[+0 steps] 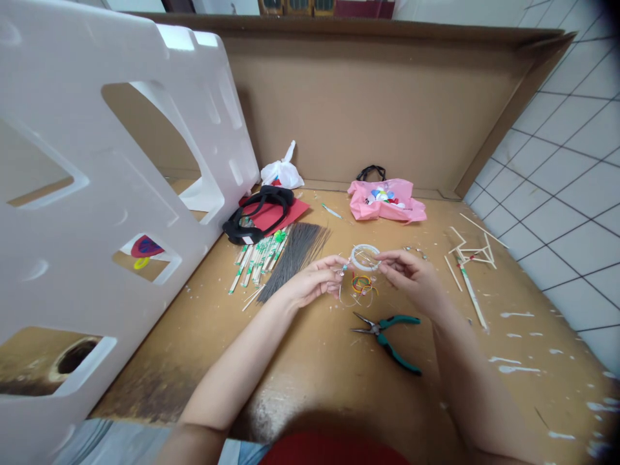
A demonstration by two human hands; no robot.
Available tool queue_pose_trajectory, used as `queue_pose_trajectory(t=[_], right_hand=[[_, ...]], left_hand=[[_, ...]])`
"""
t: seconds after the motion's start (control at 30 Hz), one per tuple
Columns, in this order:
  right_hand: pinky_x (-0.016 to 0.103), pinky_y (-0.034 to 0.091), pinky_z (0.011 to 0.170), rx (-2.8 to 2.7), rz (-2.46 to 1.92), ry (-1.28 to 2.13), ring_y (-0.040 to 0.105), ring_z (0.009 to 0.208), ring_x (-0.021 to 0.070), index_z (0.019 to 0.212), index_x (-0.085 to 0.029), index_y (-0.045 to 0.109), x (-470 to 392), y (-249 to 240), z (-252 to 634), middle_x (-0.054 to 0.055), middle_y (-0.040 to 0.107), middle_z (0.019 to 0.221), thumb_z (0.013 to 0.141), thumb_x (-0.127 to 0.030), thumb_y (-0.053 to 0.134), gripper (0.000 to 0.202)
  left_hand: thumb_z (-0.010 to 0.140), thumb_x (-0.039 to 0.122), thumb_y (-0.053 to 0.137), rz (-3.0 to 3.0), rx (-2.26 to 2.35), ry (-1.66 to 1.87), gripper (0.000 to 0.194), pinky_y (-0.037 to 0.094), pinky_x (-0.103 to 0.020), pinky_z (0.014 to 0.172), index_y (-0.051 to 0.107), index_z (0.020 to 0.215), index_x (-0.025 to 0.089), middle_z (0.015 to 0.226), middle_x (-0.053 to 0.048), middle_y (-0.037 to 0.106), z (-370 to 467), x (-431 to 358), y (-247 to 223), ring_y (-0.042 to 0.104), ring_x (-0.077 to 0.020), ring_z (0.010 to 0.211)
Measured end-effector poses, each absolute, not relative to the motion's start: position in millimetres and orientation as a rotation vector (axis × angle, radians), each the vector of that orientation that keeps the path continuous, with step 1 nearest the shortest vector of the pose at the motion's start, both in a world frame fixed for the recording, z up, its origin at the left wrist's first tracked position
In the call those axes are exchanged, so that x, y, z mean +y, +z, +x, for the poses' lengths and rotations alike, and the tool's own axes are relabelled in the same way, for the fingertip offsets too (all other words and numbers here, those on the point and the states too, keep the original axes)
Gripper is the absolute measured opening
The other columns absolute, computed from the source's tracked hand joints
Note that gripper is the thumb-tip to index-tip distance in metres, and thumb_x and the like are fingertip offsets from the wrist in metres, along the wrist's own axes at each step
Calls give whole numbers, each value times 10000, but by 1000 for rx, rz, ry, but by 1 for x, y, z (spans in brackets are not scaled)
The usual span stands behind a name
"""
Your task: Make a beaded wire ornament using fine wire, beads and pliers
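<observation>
My right hand pinches the right edge of a pale white ring, held up above the table. At the ring's left, my left hand has its fingers closed on a thin wire with small bluish beads; whether they also touch the ring, I cannot tell. Below the ring lie coiled yellow, red and green bands, with thin strands and small clear beads around them. Long-nose pliers with green handles lie spread nearer to me.
Grey wires and wrapped chopsticks lie left, beside a black strap on red paper. A pink bag and white bag stand behind. A stick frame lies right. A white plastic panel rises at left.
</observation>
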State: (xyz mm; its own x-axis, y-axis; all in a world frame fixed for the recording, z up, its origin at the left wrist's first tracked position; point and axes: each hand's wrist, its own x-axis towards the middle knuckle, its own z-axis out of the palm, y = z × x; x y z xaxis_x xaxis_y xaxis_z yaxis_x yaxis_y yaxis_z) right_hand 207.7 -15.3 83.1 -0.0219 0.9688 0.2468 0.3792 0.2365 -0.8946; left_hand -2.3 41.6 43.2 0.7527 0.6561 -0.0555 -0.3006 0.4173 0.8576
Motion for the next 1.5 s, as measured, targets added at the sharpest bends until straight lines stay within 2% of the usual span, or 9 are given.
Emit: queue_pose_trajectory(t=[0.27,0.47,0.63,0.83,0.97,1.1,1.2,1.33,1.5], right_hand=[[238,409,486,-1566,-1327,656,450,532,68,1022,-208,620,-18,84,207,38,610,908,697,-352,688,362],[266,459,530,-1470,-1268,1110,573,603,117,1079,-204,609,-13,78,207,41,664,819,682,-412,694,456],[239,403,475,-1422,-1243,1186,559,529,93,1022,-189,642,-11,72,207,39,693,791,732,-403,653,360],[216,378,430,-1394,-1269,1212,563,490,81,951,-164,645,-6,75,209,55,698,826,758,-439,595,340],[200,363,415,-1412,-1263,1344,548,472,68,948,-155,633,3,66,210,63,697,835,778,-464,557,361],[194,385,448,-1537,-1328,1451,561,501,69,961,-137,618,11,46,206,84,701,879,790,-461,530,377],[201,411,475,-1715,-1442,1498,587,526,84,911,-131,628,16,28,200,91,708,880,802,-469,494,379],[217,431,489,-1836,-1586,1447,598,514,104,782,-128,650,21,8,199,80,714,793,802,-453,491,362],[244,446,584,-1882,-1936,995,626,618,144,886,-145,676,44,7,226,73,714,824,804,-300,490,256]], left_hand=[[707,113,621,936,347,670,259,449,-179,485,623,960,170,592,55,401,-5,44,43,384,-36,480],[709,110,609,923,322,692,262,433,-172,481,616,964,168,574,57,398,-6,44,43,389,-42,481],[707,118,619,967,346,717,275,433,-188,503,608,975,177,586,60,420,-5,44,45,401,-43,491],[696,215,660,1240,526,729,320,414,-195,508,591,1006,171,668,46,496,-7,44,53,434,-44,516],[721,297,648,1429,711,667,303,363,-173,473,582,976,146,673,23,553,-14,46,53,453,-54,530],[743,396,625,1400,856,649,333,325,-168,433,574,948,137,653,24,572,-21,41,31,419,-38,459],[717,436,639,1305,951,622,345,322,-161,423,554,846,127,608,31,558,-24,31,5,424,-34,438],[691,423,649,1261,1007,525,333,326,-155,402,526,797,131,578,36,554,-25,20,-21,441,-39,420],[721,394,601,1312,1058,545,286,335,-167,392,514,823,141,595,40,540,-26,18,-39,446,-51,408]])
